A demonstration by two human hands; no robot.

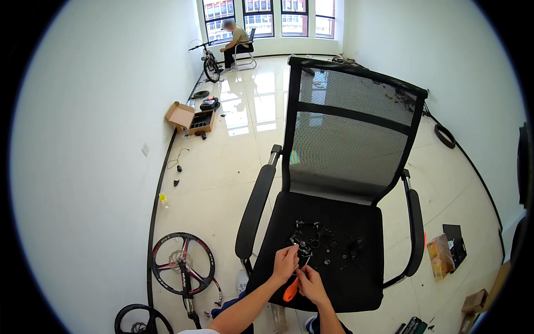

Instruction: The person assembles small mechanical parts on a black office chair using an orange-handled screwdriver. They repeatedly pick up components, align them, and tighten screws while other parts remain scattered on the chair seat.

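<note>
Both my hands are over the front of a black chair seat (353, 289). A screwdriver with an orange handle (290, 290) slants between them, and its thin metal shaft seems to point up toward the seat. My right hand (312, 284) has its fingers closed on the screwdriver near the top of the handle. Just left of it, my left hand (285, 264) is closed too, knuckles up; what it grips is hidden. Small metal parts (302, 243), rings and bolts among them, lie scattered on the seat beyond my fingers. A dark part (355, 247) lies farther right.
The chair's mesh back (350, 150) rises ahead, between two armrests (256, 211). Left on the floor are a spoked wheel (183, 264) and an opened cardboard box (201, 121). A yellowish plastic case (440, 257) stands right. Far off, a person (238, 42) sits by a bicycle (210, 64).
</note>
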